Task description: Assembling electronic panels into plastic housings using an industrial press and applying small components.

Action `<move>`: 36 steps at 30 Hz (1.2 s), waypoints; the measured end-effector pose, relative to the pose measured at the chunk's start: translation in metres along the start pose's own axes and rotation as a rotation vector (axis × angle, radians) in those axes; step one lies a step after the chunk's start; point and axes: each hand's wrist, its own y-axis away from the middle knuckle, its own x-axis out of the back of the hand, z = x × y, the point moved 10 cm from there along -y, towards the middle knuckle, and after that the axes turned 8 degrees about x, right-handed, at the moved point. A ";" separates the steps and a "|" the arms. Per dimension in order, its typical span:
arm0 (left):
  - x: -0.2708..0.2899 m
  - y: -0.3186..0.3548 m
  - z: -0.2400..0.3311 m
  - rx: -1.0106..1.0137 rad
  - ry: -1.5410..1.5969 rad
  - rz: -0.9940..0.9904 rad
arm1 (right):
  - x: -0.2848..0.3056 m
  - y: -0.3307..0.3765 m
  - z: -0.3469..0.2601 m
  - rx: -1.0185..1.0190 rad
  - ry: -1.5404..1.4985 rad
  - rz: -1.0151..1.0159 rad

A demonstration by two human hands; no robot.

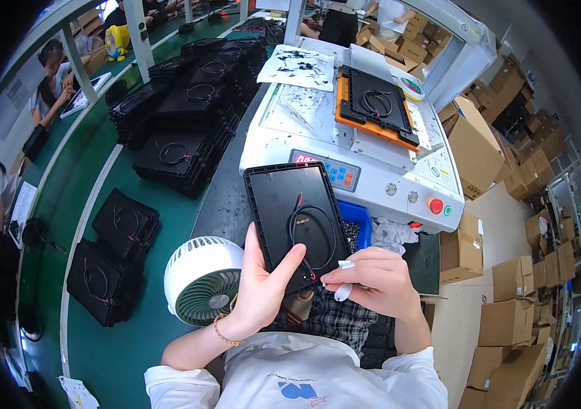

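Note:
My left hand [261, 283] grips a flat black rectangular panel [289, 204] by its near left edge, thumb laid across its face. A coiled black and red wire [312, 228] lies on the panel. My right hand [374, 281] sits at the panel's near right corner, fingers pinched on a small piece of white tape [345, 266], with a white strip hanging below it. The panel is held over the front of a white machine [372, 180].
On the machine, an orange jig [342, 116] holds another black panel. A blue bin of small parts [360, 228] is beside my right hand. A white desk fan [202, 278] stands at left. Stacks of black panels [181, 123] line the green conveyor [106, 204]. Cardboard boxes [508, 320] fill the right.

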 end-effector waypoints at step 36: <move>0.004 0.001 -0.006 0.024 0.141 0.040 | -0.006 0.008 -0.024 0.236 0.266 0.048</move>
